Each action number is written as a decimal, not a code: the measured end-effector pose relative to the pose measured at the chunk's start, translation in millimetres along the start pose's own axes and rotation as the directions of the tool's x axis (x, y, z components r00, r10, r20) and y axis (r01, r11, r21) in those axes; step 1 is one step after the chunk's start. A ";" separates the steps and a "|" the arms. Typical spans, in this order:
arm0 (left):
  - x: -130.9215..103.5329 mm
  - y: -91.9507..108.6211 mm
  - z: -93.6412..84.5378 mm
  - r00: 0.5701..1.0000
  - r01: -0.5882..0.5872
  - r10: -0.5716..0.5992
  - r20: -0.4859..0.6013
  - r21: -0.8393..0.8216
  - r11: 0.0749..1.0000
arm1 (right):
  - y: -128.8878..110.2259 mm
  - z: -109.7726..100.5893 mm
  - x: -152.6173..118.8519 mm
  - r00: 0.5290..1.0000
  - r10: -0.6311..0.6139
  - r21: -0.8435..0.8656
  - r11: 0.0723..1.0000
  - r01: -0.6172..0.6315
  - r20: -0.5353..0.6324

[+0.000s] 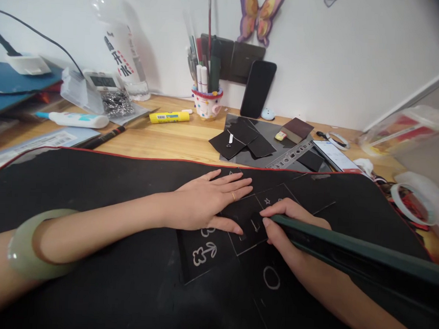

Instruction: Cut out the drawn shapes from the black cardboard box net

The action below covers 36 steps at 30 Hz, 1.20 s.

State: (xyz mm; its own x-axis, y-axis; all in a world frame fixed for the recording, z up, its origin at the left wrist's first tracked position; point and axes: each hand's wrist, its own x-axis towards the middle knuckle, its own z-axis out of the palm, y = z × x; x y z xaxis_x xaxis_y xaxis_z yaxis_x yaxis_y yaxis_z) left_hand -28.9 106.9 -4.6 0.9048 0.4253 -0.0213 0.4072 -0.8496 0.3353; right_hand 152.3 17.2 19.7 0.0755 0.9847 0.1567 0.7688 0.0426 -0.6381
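Black card [245, 240] near the far edge of the mat [130, 179], steadied by the flat, released left hand [203, 200]; right hand [298, 211] pinches green pen [348, 242] low, probably for control.

Matt black paper [209, 255] above smooth, light-grained wood tabletop [132, 136].

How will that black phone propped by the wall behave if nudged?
The phone may slide or topple, since it stands tilted on its short edge. It should feel stiff, being a flat slab; its smooth face looks slippery.
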 end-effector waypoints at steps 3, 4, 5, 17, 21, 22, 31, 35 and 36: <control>0.1 -0.1 0.2 1.000 -0.006 0.006 -0.008 0.002 1.000 | -1.0 -2.2 4.2 0.999 -0.040 -0.065 0.997 0.041 0.019; 0.1 -0.1 0.3 1.000 -0.006 0.006 -0.011 0.005 1.000 | -0.8 -2.5 4.7 0.998 -0.057 -0.083 0.995 0.060 0.034; 0.0 -0.1 0.5 1.000 -0.006 0.006 -0.013 0.009 1.000 | -0.4 -2.4 4.3 0.997 -0.072 -0.103 0.992 0.076 0.039; -0.8 0.4 2.1 1.000 -0.006 0.008 -0.030 0.061 0.998 | 11.4 5.4 -13.3 0.945 -0.322 -0.111 0.943 0.315 -0.061; -0.9 0.2 2.0 1.000 -0.008 0.010 -0.030 0.063 0.998 | 11.2 2.8 -11.9 0.946 -0.325 -0.087 0.943 0.322 -0.018; -0.9 0.2 1.8 1.000 -0.007 0.008 -0.027 0.064 0.998 | 11.4 2.1 -11.9 0.945 -0.326 -0.089 0.942 0.324 -0.004; -1.3 1.4 0.3 1.000 0.000 0.002 -0.018 0.077 0.997 | 15.0 -0.3 -15.4 0.958 -0.285 -0.104 0.954 0.283 -0.009; -1.1 1.6 0.5 1.000 0.005 -0.004 -0.012 0.086 0.996 | 13.4 -0.1 -16.0 0.972 -0.234 -0.074 0.970 0.232 -0.019; -1.0 1.7 0.5 1.000 0.006 -0.004 -0.012 0.088 0.996 | 12.0 -0.2 -15.5 0.977 -0.212 -0.062 0.976 0.209 -0.038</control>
State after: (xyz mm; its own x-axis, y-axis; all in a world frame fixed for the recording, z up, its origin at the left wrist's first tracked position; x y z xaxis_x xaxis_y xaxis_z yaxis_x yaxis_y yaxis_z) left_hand -29.1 104.9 -4.5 0.9014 0.4329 -0.0111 0.4216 -0.8713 0.2513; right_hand 160.5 2.4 9.7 -0.0655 0.9463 0.3166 0.8054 0.2374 -0.5431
